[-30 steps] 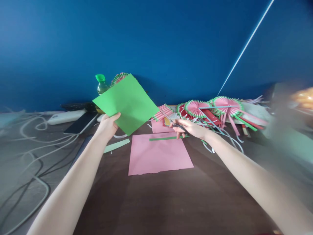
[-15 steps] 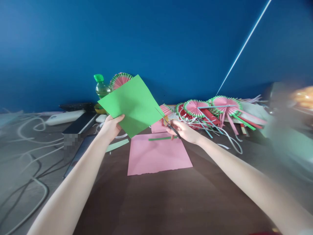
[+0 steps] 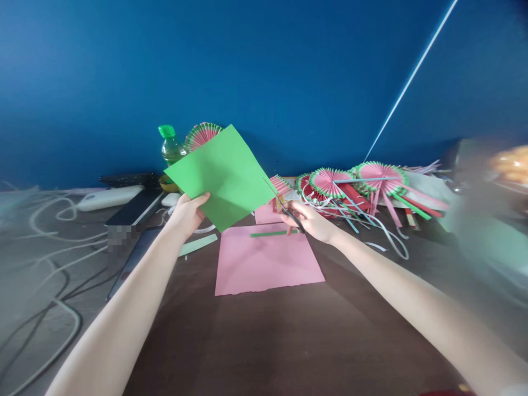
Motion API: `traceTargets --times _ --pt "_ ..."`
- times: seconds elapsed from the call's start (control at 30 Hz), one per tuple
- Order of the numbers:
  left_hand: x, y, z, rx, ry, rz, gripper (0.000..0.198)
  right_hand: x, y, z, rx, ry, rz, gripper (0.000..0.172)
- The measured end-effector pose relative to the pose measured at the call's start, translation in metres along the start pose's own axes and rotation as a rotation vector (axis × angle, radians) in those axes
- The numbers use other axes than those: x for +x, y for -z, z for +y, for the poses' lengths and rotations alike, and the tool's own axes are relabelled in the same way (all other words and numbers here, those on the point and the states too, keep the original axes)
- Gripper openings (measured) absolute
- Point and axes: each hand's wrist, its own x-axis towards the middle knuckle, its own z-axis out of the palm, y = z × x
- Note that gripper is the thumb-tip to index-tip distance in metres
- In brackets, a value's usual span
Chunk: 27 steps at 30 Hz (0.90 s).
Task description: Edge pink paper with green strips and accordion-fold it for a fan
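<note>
My left hand (image 3: 190,214) pinches the lower left edge of a green paper sheet (image 3: 225,176), thumb on its face, and holds it tilted above the table. My right hand (image 3: 305,219) is closed on the handles of a pair of scissors (image 3: 289,211). Their blades meet the sheet's right corner, one of them showing in front of the paper. Below lies a pink paper sheet (image 3: 268,264) with a ragged front edge, and a narrow green strip (image 3: 268,234) rests on it. Beside it on the left is a pale green strip (image 3: 200,244).
Pink and green pleated paper fans (image 3: 330,180) and paper strips are heaped at the back right. A bottle with a green cap (image 3: 167,132) stands at the back left. White cables (image 3: 74,313), a white device (image 3: 109,198) and a dark flat device (image 3: 134,264) lie left.
Both hands stay nearly in place. The green sheet has shifted very slightly left, and the scissors' tip sits a little higher at its right corner.
</note>
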Motion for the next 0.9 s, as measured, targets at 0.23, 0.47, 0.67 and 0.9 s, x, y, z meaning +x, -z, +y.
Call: traceTargets --times 0.23,0.47,0.67,0.9 --pt "0.0009 0.0014 -0.0012 0.002 0.007 0.001 0.034 0.0001 -0.0022 -0.0024 0.001 0.000 0.019 0.027" --pt "0.0010 0.0026 -0.0013 0.017 0.004 -0.005 0.035 0.0007 -0.0017 -0.0007 0.010 -0.008 0.018 0.026" --pt "-0.0001 0.0005 -0.0011 0.008 0.006 0.009 0.034 0.0004 -0.0022 -0.0020 0.010 -0.008 0.022 0.027" --pt "0.0007 0.0018 -0.0018 0.009 0.007 -0.001 0.035 -0.0003 -0.0024 -0.0018 0.009 -0.013 0.019 0.028"
